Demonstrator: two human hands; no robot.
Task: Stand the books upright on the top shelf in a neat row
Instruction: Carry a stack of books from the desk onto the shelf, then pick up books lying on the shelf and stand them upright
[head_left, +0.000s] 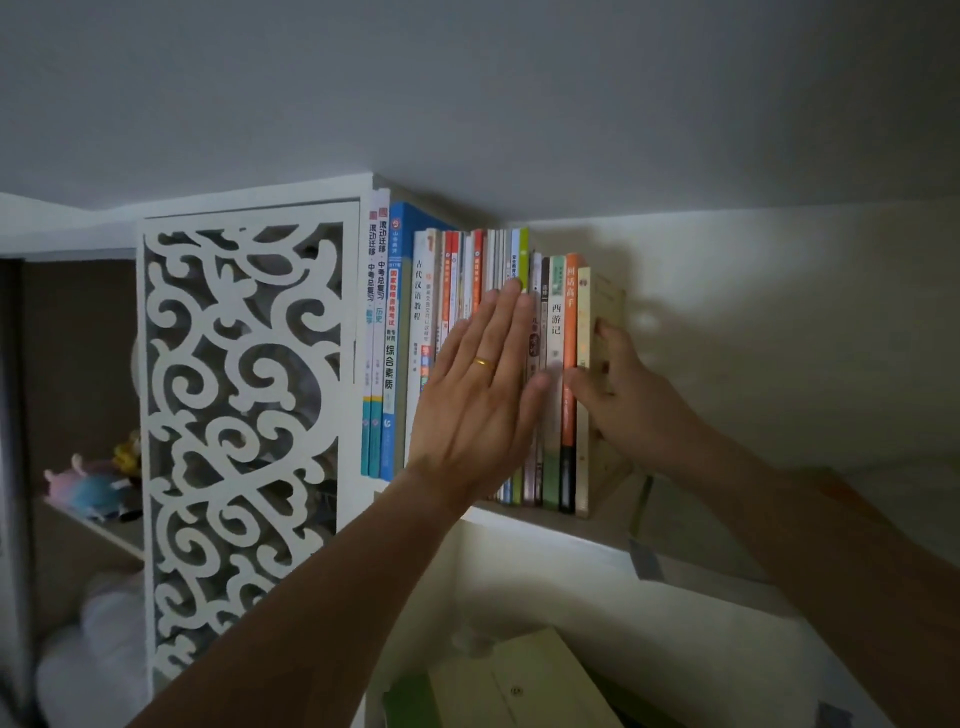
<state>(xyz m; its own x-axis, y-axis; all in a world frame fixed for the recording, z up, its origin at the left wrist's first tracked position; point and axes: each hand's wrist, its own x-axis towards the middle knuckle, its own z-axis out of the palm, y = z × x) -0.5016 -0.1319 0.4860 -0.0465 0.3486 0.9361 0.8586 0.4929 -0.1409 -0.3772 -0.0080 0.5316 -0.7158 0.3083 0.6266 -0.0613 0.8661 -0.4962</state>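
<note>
Your two hands square a row of books (467, 332) on the top shelf (597, 530), centre of the frame.

Your left hand (478, 384) lies flat on the spines, fingers straight and nearly together, a gold ring (483, 362) on one. Your right hand (623, 389) grips the row's right end, thumb on the orange spine (570, 332), curled fingers round the beige end book (608, 306). The books stand upright beside a white fretwork panel (244, 415), centre left.

A white carved screen (244, 415) stands beside plush toys (96, 486).
</note>
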